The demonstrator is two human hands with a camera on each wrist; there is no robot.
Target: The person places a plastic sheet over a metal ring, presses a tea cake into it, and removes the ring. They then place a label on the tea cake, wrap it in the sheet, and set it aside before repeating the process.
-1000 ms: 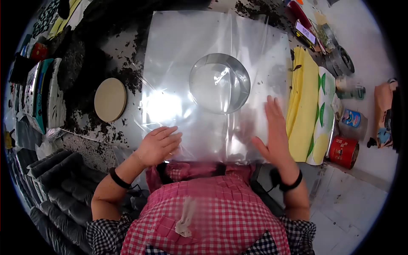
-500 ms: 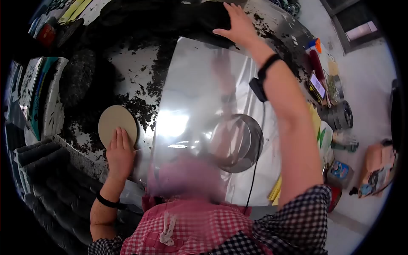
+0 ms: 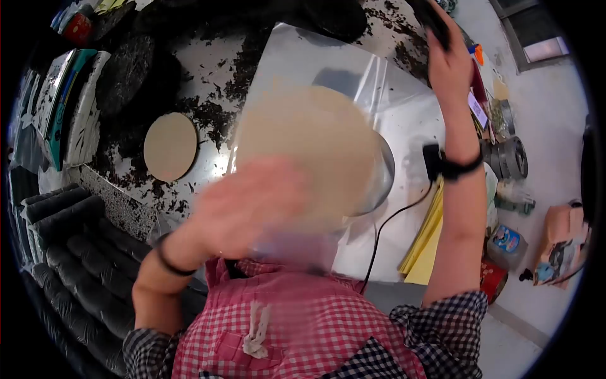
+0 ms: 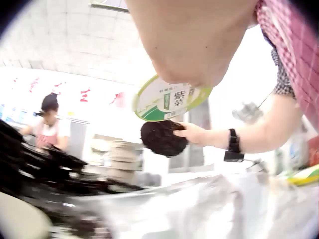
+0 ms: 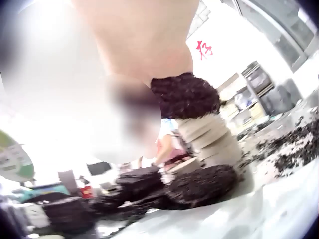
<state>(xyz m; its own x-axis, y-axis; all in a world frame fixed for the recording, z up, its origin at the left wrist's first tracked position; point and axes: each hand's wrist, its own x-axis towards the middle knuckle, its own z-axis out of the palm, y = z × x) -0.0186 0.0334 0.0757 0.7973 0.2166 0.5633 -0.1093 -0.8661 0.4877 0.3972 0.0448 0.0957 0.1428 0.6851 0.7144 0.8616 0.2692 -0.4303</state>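
My left hand (image 3: 252, 196), blurred, holds a round card (image 3: 309, 139) over a clear plastic bag (image 3: 404, 104). Its plain beige face is up; green and white print shows on the other side of the card (image 4: 172, 103) in the left wrist view. Under the card, a metal ring (image 3: 385, 177) is partly hidden. My right hand (image 3: 453, 69) grips a dark round cake of dried seaweed (image 4: 163, 138), raised beyond the bag's far right corner. A ragged edge of this seaweed cake (image 5: 187, 97) shows in the right wrist view. More round cards (image 3: 170, 146) lie at the left.
Dark seaweed cakes (image 3: 129, 72) and crumbs cover the table's left and far side. Yellow sheets (image 3: 429, 246) lie at the right, near a phone (image 3: 478, 108) and jars (image 3: 506, 245). Black bagged rolls (image 3: 76, 221) stand at lower left. Another person (image 4: 50, 124) is across the room.
From the bag, my left hand went to the card pile, and now has a card over the bag. My right hand reached the far seaweed heap and has swung right with a seaweed cake.
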